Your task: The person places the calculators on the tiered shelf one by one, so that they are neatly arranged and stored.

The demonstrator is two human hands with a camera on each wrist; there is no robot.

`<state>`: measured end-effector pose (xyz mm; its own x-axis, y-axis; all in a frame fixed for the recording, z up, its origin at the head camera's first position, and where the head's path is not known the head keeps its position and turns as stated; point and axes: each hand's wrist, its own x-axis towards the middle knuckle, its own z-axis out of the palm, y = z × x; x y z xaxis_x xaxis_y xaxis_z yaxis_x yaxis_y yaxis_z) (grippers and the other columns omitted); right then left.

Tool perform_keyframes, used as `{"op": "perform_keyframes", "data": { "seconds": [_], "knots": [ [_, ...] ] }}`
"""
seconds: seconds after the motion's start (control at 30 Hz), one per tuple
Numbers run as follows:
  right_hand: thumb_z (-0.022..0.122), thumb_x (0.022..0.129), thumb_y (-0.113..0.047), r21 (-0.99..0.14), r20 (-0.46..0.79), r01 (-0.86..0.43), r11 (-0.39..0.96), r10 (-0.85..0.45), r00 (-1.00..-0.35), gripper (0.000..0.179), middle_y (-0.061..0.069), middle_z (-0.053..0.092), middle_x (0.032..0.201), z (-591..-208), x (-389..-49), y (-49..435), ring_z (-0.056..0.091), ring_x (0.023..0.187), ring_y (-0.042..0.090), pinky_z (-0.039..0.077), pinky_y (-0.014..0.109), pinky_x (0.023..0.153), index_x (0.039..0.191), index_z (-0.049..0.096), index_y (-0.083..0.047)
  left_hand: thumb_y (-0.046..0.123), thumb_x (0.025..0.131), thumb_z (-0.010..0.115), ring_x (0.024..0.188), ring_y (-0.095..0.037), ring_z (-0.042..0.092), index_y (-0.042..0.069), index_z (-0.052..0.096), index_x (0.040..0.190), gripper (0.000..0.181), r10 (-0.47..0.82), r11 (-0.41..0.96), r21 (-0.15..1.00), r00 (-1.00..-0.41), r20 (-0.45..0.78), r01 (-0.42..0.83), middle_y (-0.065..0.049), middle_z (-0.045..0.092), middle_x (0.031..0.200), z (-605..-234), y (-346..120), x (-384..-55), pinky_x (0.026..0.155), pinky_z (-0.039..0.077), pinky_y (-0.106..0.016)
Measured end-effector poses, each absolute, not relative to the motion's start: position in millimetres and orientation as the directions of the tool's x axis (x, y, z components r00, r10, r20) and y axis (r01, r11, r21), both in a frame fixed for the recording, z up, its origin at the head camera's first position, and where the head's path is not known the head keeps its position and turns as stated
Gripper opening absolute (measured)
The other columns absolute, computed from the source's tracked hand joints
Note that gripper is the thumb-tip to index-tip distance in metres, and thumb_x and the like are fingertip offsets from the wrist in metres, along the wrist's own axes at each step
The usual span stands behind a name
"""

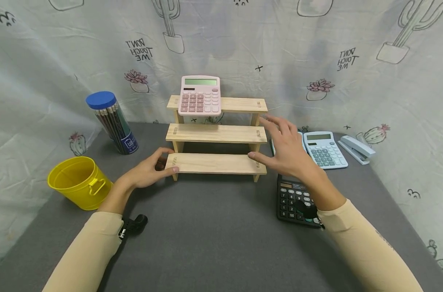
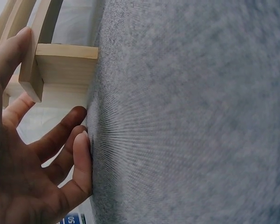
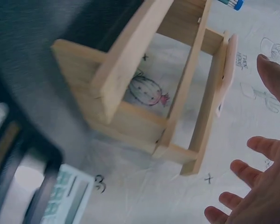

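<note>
A three-tier wooden stand [image 1: 216,133] stands on the grey table, its steps rising toward the back. My left hand [image 1: 146,170] grips the left end of the lowest step, thumb on the front edge and index finger behind; the other fingers bend loosely beside it near the table [image 2: 56,158]. On the top step a pink calculator [image 1: 200,95] leans upright. At the stand's right side my right hand [image 1: 287,148] is held with fingers spread, holding nothing; the right wrist view shows this hand [image 3: 266,186] apart from the wood.
Left of the stand are a blue-lidded tub of pencils [image 1: 113,123] and a yellow bucket [image 1: 75,182]. To the right lie a light blue calculator [image 1: 324,150], another partly hidden by my hand, and a pale blue stapler [image 1: 356,149]. A black calculator [image 1: 292,202] lies under my right wrist.
</note>
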<state>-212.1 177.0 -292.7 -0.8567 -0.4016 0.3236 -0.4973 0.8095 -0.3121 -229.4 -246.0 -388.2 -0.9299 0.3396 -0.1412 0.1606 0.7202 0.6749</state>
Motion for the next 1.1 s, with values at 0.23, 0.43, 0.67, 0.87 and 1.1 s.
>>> {"op": "perform_keyframes", "data": {
  "seconds": [0.23, 0.43, 0.67, 0.87, 1.1],
  "knots": [
    [0.078, 0.087, -0.052, -0.308, 0.284, -0.440, 0.844, -0.359, -0.889, 0.095, 0.017, 0.027, 0.163, -307.7, -197.0, 204.7, 0.021, 0.146, 0.052, 0.019, 0.074, 0.110, 0.161, 0.031, -0.016, 0.058, 0.097, 0.063, 0.129, -0.041, 0.052, 0.024, 0.030, 0.153, 0.073, 0.342, 0.720, 0.675, -0.929, -0.140, 0.163, -0.024, 0.050, 0.145, -389.1, -245.3, -229.6, 0.100, 0.045, -0.059],
    [0.079, 0.087, -0.049, -0.300, 0.280, -0.444, 0.844, -0.367, -0.887, 0.093, 0.020, 0.030, 0.161, -319.5, -186.0, 223.9, 0.024, 0.143, 0.057, 0.020, 0.077, 0.107, 0.159, 0.033, -0.012, 0.058, 0.098, 0.063, 0.130, -0.042, 0.051, 0.024, 0.029, 0.153, 0.073, 0.345, 0.715, 0.679, -0.929, -0.136, 0.166, -0.024, 0.049, 0.145, -387.4, -244.7, -230.2, 0.103, 0.043, -0.061],
    [0.078, 0.087, -0.052, -0.280, 0.220, -0.410, 0.868, -0.357, -0.908, 0.095, 0.023, 0.029, 0.161, -334.0, -174.7, 240.5, 0.025, 0.141, 0.058, 0.020, 0.078, 0.106, 0.160, 0.032, -0.012, 0.061, 0.097, 0.062, 0.131, -0.042, 0.050, 0.025, 0.028, 0.154, 0.075, 0.334, 0.733, 0.664, -0.929, -0.161, 0.148, -0.024, 0.048, 0.147, -387.6, -244.9, -229.9, 0.102, 0.043, -0.062],
    [0.075, 0.088, -0.058, -0.280, 0.161, -0.355, 0.892, -0.321, -0.933, 0.098, 0.024, 0.029, 0.161, -345.5, -167.3, 250.3, 0.025, 0.139, 0.060, 0.023, 0.078, 0.103, 0.162, 0.028, -0.013, 0.062, 0.096, 0.061, 0.131, -0.042, 0.050, 0.025, 0.028, 0.153, 0.076, 0.327, 0.736, 0.662, -0.930, -0.169, 0.138, -0.024, 0.048, 0.147, -386.9, -244.6, -229.3, 0.102, 0.043, -0.061],
    [0.073, 0.088, -0.061, -0.290, 0.092, -0.299, 0.909, -0.285, -0.954, 0.101, 0.025, 0.025, 0.162, -354.6, -162.9, 257.7, 0.023, 0.139, 0.063, 0.024, 0.081, 0.099, 0.162, 0.025, -0.012, 0.062, 0.097, 0.061, 0.132, -0.043, 0.050, 0.026, 0.027, 0.154, 0.076, 0.331, 0.734, 0.665, -0.928, -0.171, 0.139, -0.024, 0.047, 0.149, -387.5, -246.0, -230.6, 0.102, 0.044, -0.062]
  ]
}}
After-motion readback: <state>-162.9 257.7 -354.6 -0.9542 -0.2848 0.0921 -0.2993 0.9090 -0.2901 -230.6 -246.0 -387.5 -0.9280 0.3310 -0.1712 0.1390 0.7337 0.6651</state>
